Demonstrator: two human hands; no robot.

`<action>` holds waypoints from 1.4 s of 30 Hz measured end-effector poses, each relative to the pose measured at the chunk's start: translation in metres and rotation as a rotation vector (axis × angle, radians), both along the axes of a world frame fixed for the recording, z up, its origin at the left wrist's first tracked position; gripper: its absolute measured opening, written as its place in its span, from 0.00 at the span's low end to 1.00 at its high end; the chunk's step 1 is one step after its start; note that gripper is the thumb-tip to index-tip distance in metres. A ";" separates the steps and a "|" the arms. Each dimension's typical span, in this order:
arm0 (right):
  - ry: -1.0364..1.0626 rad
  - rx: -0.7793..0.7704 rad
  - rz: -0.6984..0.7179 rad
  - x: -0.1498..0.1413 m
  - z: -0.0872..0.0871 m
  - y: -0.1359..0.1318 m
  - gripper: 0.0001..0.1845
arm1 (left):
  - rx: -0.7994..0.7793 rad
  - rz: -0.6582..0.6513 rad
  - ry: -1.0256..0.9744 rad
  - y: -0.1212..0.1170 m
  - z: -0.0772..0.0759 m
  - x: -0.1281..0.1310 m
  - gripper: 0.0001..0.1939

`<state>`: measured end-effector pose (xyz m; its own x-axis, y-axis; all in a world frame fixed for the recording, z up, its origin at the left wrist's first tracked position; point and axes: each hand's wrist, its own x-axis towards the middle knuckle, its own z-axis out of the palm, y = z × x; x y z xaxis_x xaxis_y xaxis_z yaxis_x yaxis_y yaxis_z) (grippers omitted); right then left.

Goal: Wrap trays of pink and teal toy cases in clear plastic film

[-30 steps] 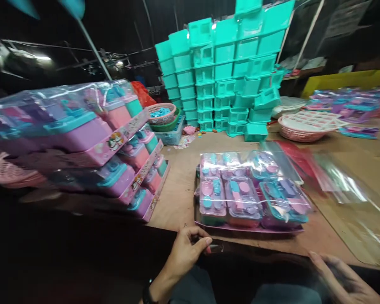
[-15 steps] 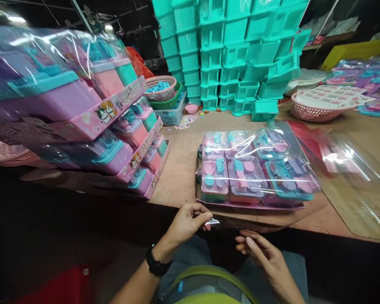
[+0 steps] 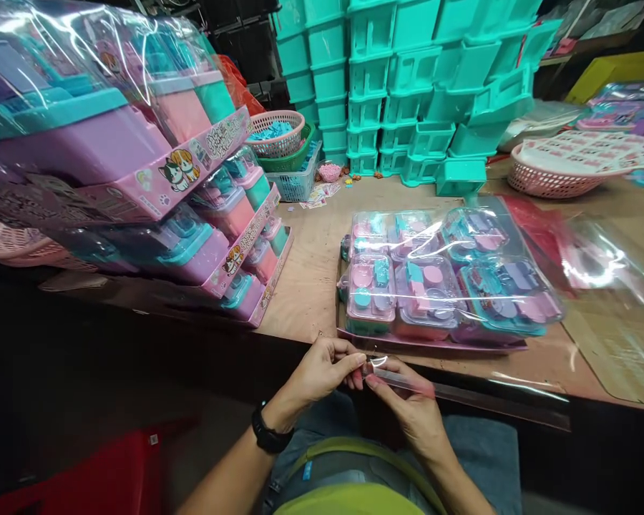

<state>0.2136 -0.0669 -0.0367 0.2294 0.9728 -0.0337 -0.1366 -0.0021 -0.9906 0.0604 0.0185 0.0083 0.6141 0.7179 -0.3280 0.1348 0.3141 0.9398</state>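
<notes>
Hands: left grip (image 3: 322,368), right grip (image 3: 408,408) pinching clear bag (image 3: 461,390) edge; carton print unreadable.

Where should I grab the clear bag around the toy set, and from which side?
Take the bag by its open near edge, coming from the table's front. That edge overhangs the table as a flat, free strip. The left hand and right hand already pinch its left end there; the toy set fills the rest.

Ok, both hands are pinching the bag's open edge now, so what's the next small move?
Probably fold the clear bag's flap under the toy set: left hand and right hand pinch its loose near edge at the table edge, and the mouth looks unsealed.
</notes>
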 end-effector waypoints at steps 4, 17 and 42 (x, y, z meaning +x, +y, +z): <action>-0.054 0.056 -0.051 -0.004 0.002 0.004 0.13 | 0.022 0.003 0.006 -0.002 0.002 0.001 0.28; -0.061 0.059 -0.129 -0.018 -0.008 -0.001 0.11 | 0.088 0.042 0.036 -0.007 0.003 0.001 0.21; -0.258 0.162 -0.114 -0.012 -0.017 -0.017 0.07 | 0.272 0.025 0.087 -0.006 0.009 0.001 0.14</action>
